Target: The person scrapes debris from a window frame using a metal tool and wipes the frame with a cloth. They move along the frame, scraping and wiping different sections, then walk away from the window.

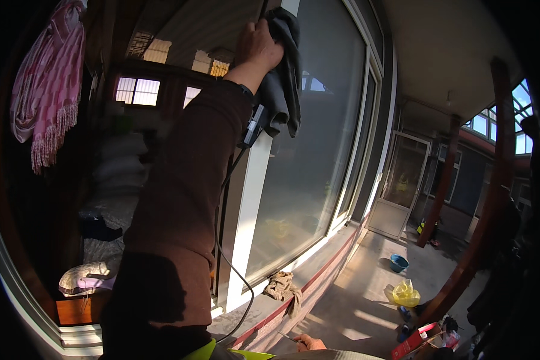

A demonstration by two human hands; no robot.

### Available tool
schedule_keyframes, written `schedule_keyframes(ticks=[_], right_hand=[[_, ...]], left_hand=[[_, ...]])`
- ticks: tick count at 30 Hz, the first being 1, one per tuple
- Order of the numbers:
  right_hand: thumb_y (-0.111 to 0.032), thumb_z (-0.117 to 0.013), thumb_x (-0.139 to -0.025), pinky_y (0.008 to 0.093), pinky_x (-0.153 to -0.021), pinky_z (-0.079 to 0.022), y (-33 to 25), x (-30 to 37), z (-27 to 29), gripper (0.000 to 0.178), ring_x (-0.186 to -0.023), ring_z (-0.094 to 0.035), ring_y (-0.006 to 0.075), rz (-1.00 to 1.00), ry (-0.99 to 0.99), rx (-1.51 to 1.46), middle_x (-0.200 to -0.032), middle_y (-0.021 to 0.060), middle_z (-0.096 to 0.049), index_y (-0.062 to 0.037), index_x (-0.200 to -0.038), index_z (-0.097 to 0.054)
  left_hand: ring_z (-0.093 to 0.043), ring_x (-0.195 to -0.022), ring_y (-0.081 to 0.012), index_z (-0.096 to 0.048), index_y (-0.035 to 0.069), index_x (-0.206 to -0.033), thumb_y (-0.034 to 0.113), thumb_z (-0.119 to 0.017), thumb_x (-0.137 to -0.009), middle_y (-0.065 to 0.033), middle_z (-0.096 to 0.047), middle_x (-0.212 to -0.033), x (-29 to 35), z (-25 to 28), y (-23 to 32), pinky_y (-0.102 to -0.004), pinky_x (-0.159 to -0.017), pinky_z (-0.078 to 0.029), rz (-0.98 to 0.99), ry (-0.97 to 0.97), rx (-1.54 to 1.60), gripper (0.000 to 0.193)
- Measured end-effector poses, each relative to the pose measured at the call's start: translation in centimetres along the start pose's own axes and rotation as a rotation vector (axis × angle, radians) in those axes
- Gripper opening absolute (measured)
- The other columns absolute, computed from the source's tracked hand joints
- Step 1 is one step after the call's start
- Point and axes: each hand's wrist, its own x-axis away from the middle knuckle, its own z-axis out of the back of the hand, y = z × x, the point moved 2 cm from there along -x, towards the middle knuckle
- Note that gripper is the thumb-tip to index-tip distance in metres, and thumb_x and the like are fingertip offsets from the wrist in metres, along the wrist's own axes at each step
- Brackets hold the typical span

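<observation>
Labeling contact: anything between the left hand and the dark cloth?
Nothing visible: the left hand is closed directly on the dark cloth, high by the window frame. The cable runs lower down, not between them.

Not a word, number, label or sign can be read anywhere here! Out on the floor [354,300], near the foot of the reddish-brown post [472,258], the red box [409,344] shows pale patches, too small and blurred to tell whether they're print, and the crumpled yellow bag [406,294] just beyond it gives us nothing legible either. Over to the dark side, through the window opening, the stacked sacks [121,165] sit in such deep shadow that any marking on them stays unreadable.
</observation>
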Motion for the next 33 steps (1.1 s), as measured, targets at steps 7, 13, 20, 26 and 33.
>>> schedule_keyframes(ticks=[7,13,20,26,33], right_hand=[[-0.019,-0.054,-0.089,0.0328,-0.071,-0.05,-2.1,-0.6,1.7,0.03,-0.075,-0.065,0.0215,0.078,0.03,0.197,-0.075,0.0093,-0.064,-0.009,-0.117,-0.058],[-0.019,-0.055,-0.088,0.042,-0.069,-0.051,-9.9,-3.7,1.2,0.022,-0.08,-0.064,0.0367,0.292,0.027,0.214,-0.083,0.0168,-0.066,-0.0101,-0.108,-0.057],[-0.017,-0.056,-0.088,0.0417,-0.067,-0.052,-10.7,-5.1,2.3,0.021,-0.076,-0.064,0.0356,0.487,0.021,0.172,-0.081,0.0159,-0.066,-0.0104,-0.108,-0.058],[-0.017,-0.055,-0.087,0.0417,-0.066,-0.052,-6.8,-3.9,6.6,0.023,-0.076,-0.064,0.0359,0.236,0.036,0.108,-0.081,0.0165,-0.066,-0.0148,-0.11,-0.059],[-0.015,-0.053,-0.088,0.0384,-0.068,-0.051,-2.2,-2.2,7.8,0.024,-0.073,-0.064,0.0294,0.112,0.018,0.067,-0.076,0.0147,-0.065,-0.0084,-0.111,-0.058]], left_hand=[[-0.043,-0.114,-0.0389,-0.035,-0.003,-0.134,0.016,-0.062,-0.076,-0.0205,-0.041,-0.124,12.6,3.3,-1.9,-0.0441,-0.097,-0.037,-0.122,-0.124,-0.02,0.067],[-0.043,-0.114,-0.04,-0.033,-0.005,-0.135,0.01,-0.062,-0.075,-0.0209,-0.04,-0.128,13.9,3.7,-2.3,-0.0441,-0.1,-0.036,-0.258,-0.134,-0.121,0.069],[-0.045,-0.115,-0.0408,-0.041,-0.002,-0.128,0.021,-0.059,-0.08,-0.0224,-0.045,-0.126,4.0,1.3,-0.2,-0.0462,-0.097,-0.04,-0.118,-0.08,-0.063,0.056],[-0.045,-0.121,-0.0375,-0.05,0.004,-0.122,0.016,-0.057,-0.083,-0.0181,-0.051,-0.125,-6.9,-1.2,3.0,-0.0485,-0.098,-0.038,0.088,-0.076,-0.171,0.042],[-0.047,-0.119,-0.0412,-0.048,0.006,-0.126,0.033,-0.051,-0.086,-0.025,-0.049,-0.128,-11.1,-1.0,4.0,-0.0448,-0.097,-0.041,0.002,-0.053,-0.084,0.048]])
